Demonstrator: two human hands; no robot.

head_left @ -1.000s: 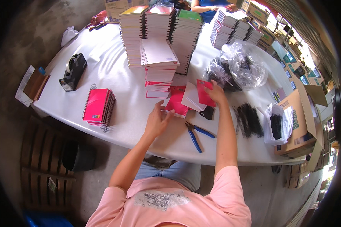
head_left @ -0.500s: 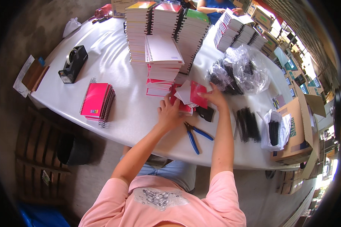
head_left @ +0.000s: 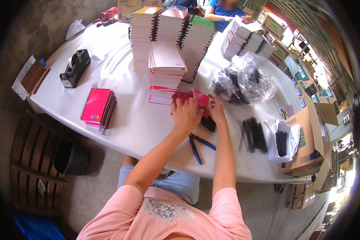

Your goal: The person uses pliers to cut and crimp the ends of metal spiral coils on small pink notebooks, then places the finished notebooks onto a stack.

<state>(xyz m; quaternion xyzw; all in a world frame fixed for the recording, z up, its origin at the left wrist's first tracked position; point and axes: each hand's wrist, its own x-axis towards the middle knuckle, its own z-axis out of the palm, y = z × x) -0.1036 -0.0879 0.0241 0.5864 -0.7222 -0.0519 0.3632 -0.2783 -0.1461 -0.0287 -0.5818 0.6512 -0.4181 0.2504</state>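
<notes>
My left hand point(head_left: 186, 115) lies over a red-covered notebook point(head_left: 182, 97), its fingers spread on top. Close beside it, my right hand point(head_left: 216, 111) pinches the right side of a tilted red cover point(head_left: 200, 97). Under the right hand shows a dark object point(head_left: 208, 123), mostly hidden. Nearer to me lie pliers with blue handles point(head_left: 195, 151), their jaws toward my hands. Just beyond my left hand rises a stack of punched white page blocks point(head_left: 167, 56) with red covers among the lower ones.
Tall stacks of spiral notebooks point(head_left: 196, 44) stand behind. At left are a pile of red notebooks point(head_left: 96, 106) and a black tape dispenser point(head_left: 75, 68). To the right lie a plastic bag point(head_left: 252, 76), black binding coils point(head_left: 253, 136) and a carton point(head_left: 302, 144). Another person point(head_left: 222, 14) sits across.
My right hand has come inward toward my left, and the fanned white sheets between them no longer show. My left hand has spread over the red notebook. The view has shifted slightly.
</notes>
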